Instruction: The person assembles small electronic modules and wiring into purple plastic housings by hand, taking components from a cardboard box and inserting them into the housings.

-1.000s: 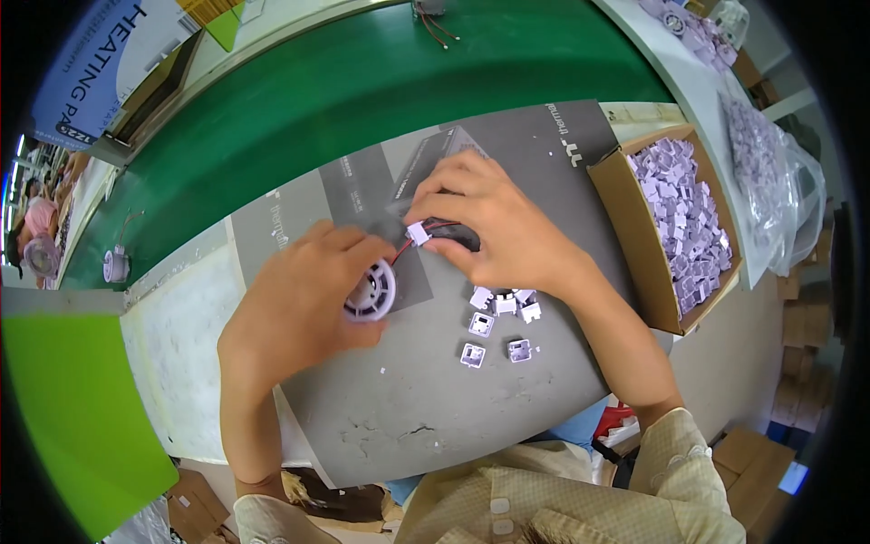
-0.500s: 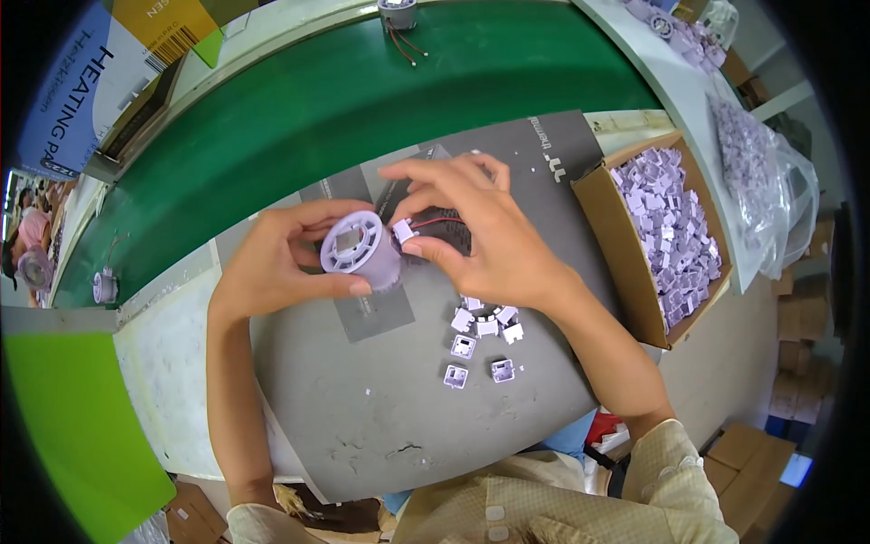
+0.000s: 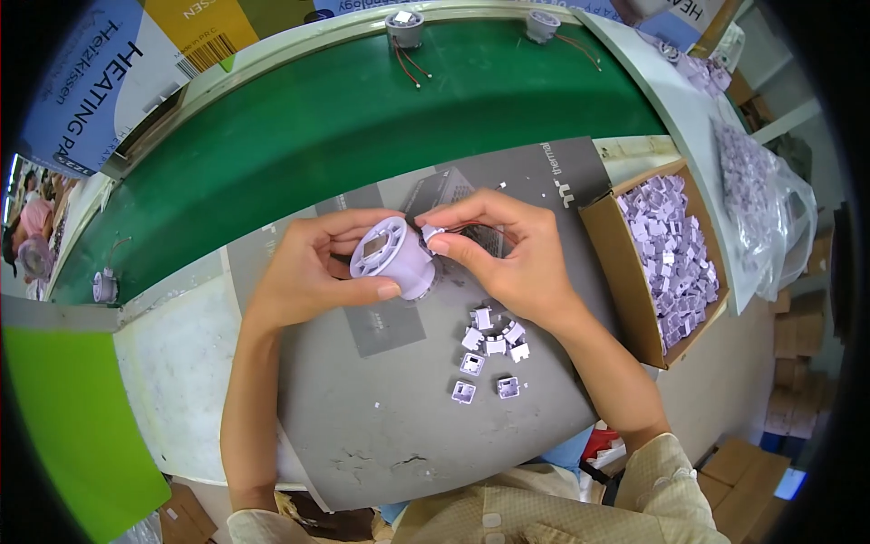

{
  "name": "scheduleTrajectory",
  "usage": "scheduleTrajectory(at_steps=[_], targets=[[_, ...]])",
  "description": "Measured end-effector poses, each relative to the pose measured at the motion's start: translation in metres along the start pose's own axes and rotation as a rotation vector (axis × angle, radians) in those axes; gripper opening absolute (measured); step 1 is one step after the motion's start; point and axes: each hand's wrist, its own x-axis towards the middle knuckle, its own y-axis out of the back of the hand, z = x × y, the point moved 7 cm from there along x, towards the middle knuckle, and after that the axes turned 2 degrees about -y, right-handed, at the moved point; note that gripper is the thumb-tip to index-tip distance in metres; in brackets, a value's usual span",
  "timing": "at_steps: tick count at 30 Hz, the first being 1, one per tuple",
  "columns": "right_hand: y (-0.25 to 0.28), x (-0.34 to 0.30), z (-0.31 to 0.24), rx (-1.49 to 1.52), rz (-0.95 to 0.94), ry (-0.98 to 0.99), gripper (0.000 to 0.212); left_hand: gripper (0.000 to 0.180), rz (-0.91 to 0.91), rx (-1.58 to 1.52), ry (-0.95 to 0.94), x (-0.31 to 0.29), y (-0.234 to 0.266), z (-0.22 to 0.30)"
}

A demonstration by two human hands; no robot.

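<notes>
1. Head view, hands: I see the left hand (image 3: 308, 272) grasping the lilac cup (image 3: 399, 261), tilted above the grey mat (image 3: 362, 426). The right hand (image 3: 521, 258) pinches a small clip (image 3: 431, 233) against the cup's side; red and dark wires (image 3: 476, 223) run from there towards its palm.
2. Head view, progress: I judge this cup partway done: the clip is at the wall, but fingers hide whether it is seated.
3. Head view, remaining: I count several loose clips (image 3: 495, 345) on the mat, unattached, and a box (image 3: 625, 290) heaped with more. Beyond, wired cups (image 3: 404, 34) stand on the green belt (image 3: 317, 136).
</notes>
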Motion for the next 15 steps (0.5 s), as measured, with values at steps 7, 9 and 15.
scheduleTrajectory(at_steps=[7,9,15], targets=[[0.004,-0.002,-0.006,-0.081,0.034,0.094,0.016,0.071,0.000,0.028,-0.022,0.001,-0.004,0.004],[0.005,-0.003,-0.013,-0.115,0.038,0.147,0.017,0.071,0.007,0.021,-0.026,0.000,-0.004,0.006],[0.006,-0.004,-0.017,-0.101,0.036,0.180,0.015,0.079,0.050,0.089,-0.008,-0.002,-0.003,0.010]])
